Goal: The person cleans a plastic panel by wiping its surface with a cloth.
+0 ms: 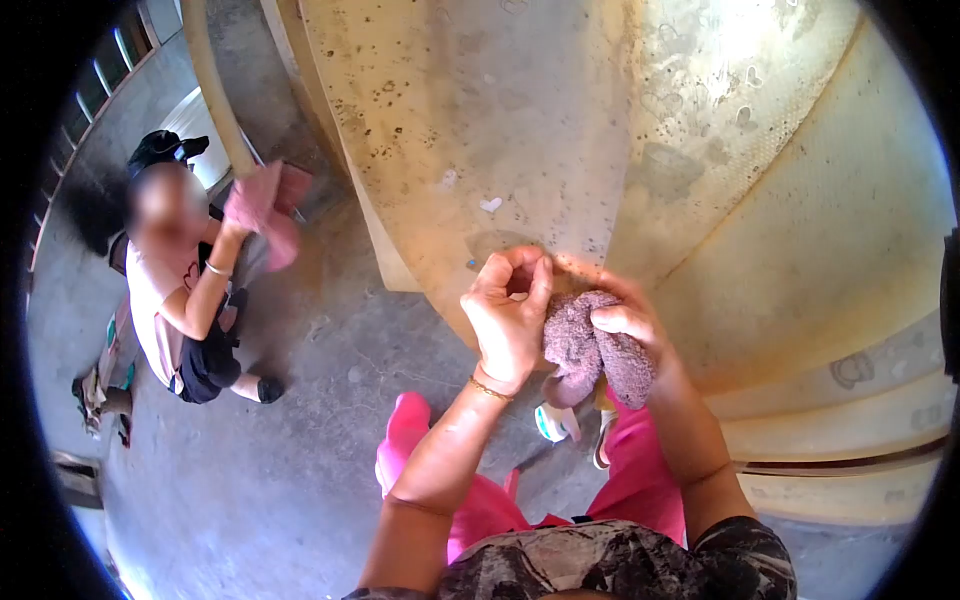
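Note:
My right hand (632, 318) is wrapped round a bunched purple-brown cloth (598, 350), which looks like a fluffy towel and hangs below the fingers. Just to its left, my left hand (508, 312) has its thumb and fingers curled into a pinch. Whatever those fingertips hold, if anything, is too small to make out. Both hands are in front of the lower edge of a large yellowish panel (500, 130), marked with dark specks and heart shapes.
At the left, a person (165, 270) squats low, holding a pink cloth (268, 210) against a curved pale bar (212, 75). A white container (190, 130) stands behind them. On the grey concrete floor (300, 450), a small white-and-teal object (551, 422) is near my feet.

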Demonstrator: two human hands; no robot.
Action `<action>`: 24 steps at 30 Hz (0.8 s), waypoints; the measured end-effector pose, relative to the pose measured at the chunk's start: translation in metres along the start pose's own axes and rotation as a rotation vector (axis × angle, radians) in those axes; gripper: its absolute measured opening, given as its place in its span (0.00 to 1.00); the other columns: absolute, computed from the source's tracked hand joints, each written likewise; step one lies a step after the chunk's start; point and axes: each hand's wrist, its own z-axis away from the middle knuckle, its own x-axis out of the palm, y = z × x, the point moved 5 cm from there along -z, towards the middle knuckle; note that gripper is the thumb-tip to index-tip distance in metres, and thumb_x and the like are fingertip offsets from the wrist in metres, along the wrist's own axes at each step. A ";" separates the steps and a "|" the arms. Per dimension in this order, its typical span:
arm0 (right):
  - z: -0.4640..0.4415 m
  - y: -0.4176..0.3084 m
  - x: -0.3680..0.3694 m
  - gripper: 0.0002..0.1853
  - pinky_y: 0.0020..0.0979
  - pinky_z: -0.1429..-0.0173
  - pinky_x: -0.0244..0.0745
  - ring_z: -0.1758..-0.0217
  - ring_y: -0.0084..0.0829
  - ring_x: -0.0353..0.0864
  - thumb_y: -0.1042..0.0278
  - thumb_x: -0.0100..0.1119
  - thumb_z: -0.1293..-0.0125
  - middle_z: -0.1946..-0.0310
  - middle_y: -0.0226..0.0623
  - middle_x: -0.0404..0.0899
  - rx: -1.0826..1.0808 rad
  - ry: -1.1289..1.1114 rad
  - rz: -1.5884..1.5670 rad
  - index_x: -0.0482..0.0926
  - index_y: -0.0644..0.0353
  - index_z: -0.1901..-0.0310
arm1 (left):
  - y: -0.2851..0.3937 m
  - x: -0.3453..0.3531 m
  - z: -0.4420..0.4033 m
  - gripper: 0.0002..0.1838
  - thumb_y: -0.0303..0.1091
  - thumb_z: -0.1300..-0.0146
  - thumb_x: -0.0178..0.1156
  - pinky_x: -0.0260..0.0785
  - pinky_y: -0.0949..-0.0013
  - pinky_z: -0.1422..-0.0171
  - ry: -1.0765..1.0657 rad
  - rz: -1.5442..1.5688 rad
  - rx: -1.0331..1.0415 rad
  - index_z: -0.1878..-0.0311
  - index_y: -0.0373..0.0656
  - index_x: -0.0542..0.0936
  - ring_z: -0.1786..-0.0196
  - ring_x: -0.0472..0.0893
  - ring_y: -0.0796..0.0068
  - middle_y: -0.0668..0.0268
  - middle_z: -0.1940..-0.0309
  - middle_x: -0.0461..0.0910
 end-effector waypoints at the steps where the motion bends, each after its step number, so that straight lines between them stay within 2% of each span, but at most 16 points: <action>1: 0.000 0.000 -0.001 0.34 0.32 0.39 0.72 0.45 0.31 0.78 0.66 0.56 0.44 0.45 0.42 0.77 0.003 0.004 -0.017 0.67 0.70 0.34 | 0.000 0.001 0.000 0.06 0.24 0.41 0.69 0.74 0.79 0.61 0.004 0.000 0.001 0.62 0.34 0.82 0.68 0.79 0.85 0.70 0.70 0.83; 4: -0.007 -0.002 -0.001 0.35 0.32 0.37 0.70 0.43 0.31 0.77 0.65 0.56 0.44 0.44 0.43 0.76 0.006 -0.068 -0.019 0.66 0.70 0.33 | 0.000 0.002 -0.006 0.06 0.24 0.41 0.69 0.74 0.79 0.61 -0.001 0.065 -0.043 0.62 0.34 0.82 0.68 0.79 0.86 0.70 0.70 0.83; 7: -0.013 -0.002 -0.004 0.35 0.33 0.36 0.69 0.42 0.32 0.76 0.65 0.57 0.43 0.43 0.43 0.76 0.015 -0.012 0.027 0.65 0.70 0.33 | -0.006 0.005 -0.012 0.07 0.25 0.41 0.69 0.74 0.79 0.61 -0.006 0.101 -0.102 0.62 0.34 0.82 0.68 0.78 0.86 0.70 0.71 0.82; 10: -0.007 -0.002 -0.007 0.35 0.33 0.35 0.69 0.41 0.32 0.76 0.65 0.57 0.43 0.42 0.44 0.76 -0.010 -0.029 0.031 0.65 0.70 0.33 | 0.000 0.004 -0.005 0.06 0.25 0.41 0.69 0.73 0.79 0.62 0.012 0.043 -0.026 0.62 0.34 0.82 0.68 0.78 0.86 0.70 0.71 0.82; 16: -0.007 -0.004 -0.006 0.36 0.33 0.34 0.68 0.40 0.32 0.75 0.65 0.57 0.43 0.41 0.44 0.75 -0.011 0.015 0.033 0.65 0.70 0.33 | 0.006 0.003 -0.011 0.07 0.25 0.40 0.68 0.73 0.79 0.62 -0.017 0.055 -0.055 0.61 0.34 0.81 0.68 0.78 0.86 0.71 0.71 0.82; 18: -0.013 -0.008 -0.003 0.36 0.33 0.34 0.67 0.39 0.32 0.75 0.65 0.57 0.44 0.41 0.44 0.75 -0.002 -0.013 0.007 0.65 0.70 0.32 | 0.012 0.002 -0.017 0.08 0.26 0.40 0.69 0.74 0.79 0.62 -0.016 -0.049 -0.044 0.61 0.34 0.81 0.68 0.78 0.85 0.71 0.71 0.82; 24: -0.031 -0.022 0.009 0.37 0.34 0.33 0.67 0.39 0.33 0.75 0.65 0.58 0.44 0.40 0.45 0.74 0.029 -0.005 0.015 0.64 0.71 0.32 | 0.016 -0.002 -0.038 0.08 0.26 0.40 0.69 0.74 0.79 0.62 -0.020 0.040 -0.106 0.61 0.34 0.81 0.69 0.78 0.85 0.71 0.71 0.81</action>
